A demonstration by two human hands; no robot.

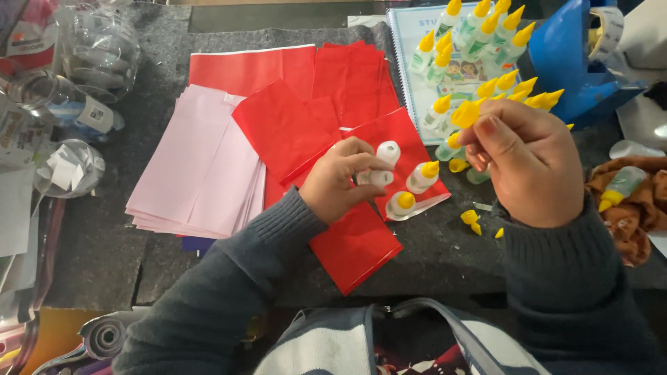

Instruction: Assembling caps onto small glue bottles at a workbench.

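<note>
We see the left hand (pixel 339 182) closed on a small white bottle (pixel 381 165) that has no cap; its grip is narrow, with the fingers (pixel 361 164) wrapped about the bottle's body. The bottle lies tilted, its open neck pointing away from the palm toward the upper right.

The right hand (pixel 526 161) is raised just to the right of it, and its grip is pinched shut on a yellow cap (pixel 465 113) held at the fingertips, tip pointing up and left. The cap and the bottle are near each other but apart.

Just below and right of the left grip, two capped bottles (pixel 421 176) lie on a red sheet (pixel 379 149). Loose yellow caps (pixel 470 218) lie on the bench (pixel 445 250) below the right grip, and one more lies just left of that hand.

Beyond the right grip, a cluster of capped bottles (pixel 479 35) lies on a spiral notebook (pixel 410 62). A blue holder (pixel 563 62) stands to the right of them. Further right, one bottle (pixel 618 186) lies on an orange cloth (pixel 643 201).

To the left of the left grip, more red sheets (pixel 299 76) overlap a pink stack (pixel 201 167). Well to the left stand clear plastic jars (pixel 97 48). Both arms wear grey sleeves (pixel 229 292).
</note>
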